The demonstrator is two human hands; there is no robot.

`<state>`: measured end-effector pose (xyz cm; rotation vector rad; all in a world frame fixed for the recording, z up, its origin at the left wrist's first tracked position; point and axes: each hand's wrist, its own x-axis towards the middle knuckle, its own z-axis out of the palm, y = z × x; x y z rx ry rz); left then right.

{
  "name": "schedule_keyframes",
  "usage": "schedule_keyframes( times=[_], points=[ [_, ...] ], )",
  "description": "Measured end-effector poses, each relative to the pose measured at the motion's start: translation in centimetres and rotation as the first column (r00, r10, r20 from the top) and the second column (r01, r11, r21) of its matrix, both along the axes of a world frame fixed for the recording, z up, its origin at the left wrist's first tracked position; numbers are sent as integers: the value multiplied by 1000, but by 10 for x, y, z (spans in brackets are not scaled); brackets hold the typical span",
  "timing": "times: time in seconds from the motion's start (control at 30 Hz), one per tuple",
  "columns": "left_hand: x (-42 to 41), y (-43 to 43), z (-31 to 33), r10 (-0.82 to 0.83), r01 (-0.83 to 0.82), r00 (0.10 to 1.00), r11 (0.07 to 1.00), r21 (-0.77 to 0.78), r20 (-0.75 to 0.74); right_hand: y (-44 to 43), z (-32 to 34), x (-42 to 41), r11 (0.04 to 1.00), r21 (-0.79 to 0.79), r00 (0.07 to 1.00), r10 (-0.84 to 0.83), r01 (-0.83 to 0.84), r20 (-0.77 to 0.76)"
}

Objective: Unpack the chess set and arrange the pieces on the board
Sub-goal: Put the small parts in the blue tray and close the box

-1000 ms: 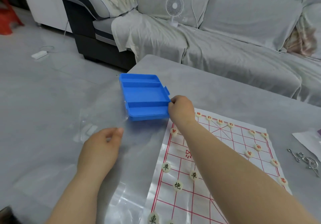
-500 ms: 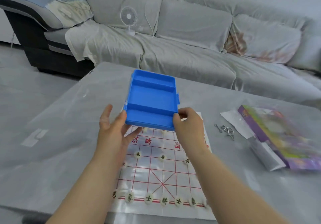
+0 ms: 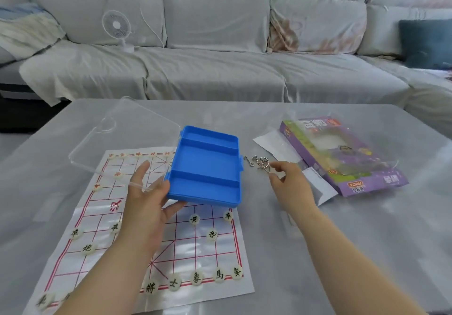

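An empty blue plastic tray (image 3: 208,165) with three compartments hangs tilted above the paper chess board (image 3: 156,229). Its clear lid (image 3: 115,141) hangs open to the left. My left hand (image 3: 149,204) holds the tray at its near left corner, thumb on the rim and fingers beneath. My right hand (image 3: 288,185) is off the tray to the right, fingers loosely curled and holding nothing. Round cream chess pieces (image 3: 195,278) with black characters line the board's near edge. Red-marked pieces (image 3: 138,154) line the far edge.
A small metal ring puzzle (image 3: 261,163) lies on the grey table just past my right fingertips. A purple box in clear wrap (image 3: 342,153) and a white paper (image 3: 276,143) lie at the right. A grey sofa with a small white fan (image 3: 116,27) stands behind.
My right hand has let go of the tray's right edge and moved right toward the metal puzzle. My left hand now holds the tray alone, and the clear lid has swung open.
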<state>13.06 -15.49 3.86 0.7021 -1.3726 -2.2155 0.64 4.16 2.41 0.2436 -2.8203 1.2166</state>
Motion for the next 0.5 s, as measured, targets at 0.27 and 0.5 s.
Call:
schedule_keyframes(
  times=[0.27, 0.5],
  points=[
    [-9, -17, -18, 41, -40, 999, 996, -85, 7, -31, -21, -66, 700, 664, 948, 317, -265, 44],
    [-12, -28, -23, 49, -49, 999, 996, -70, -2, -41, -28, -69, 528, 803, 904, 427, -276, 30]
  ],
)
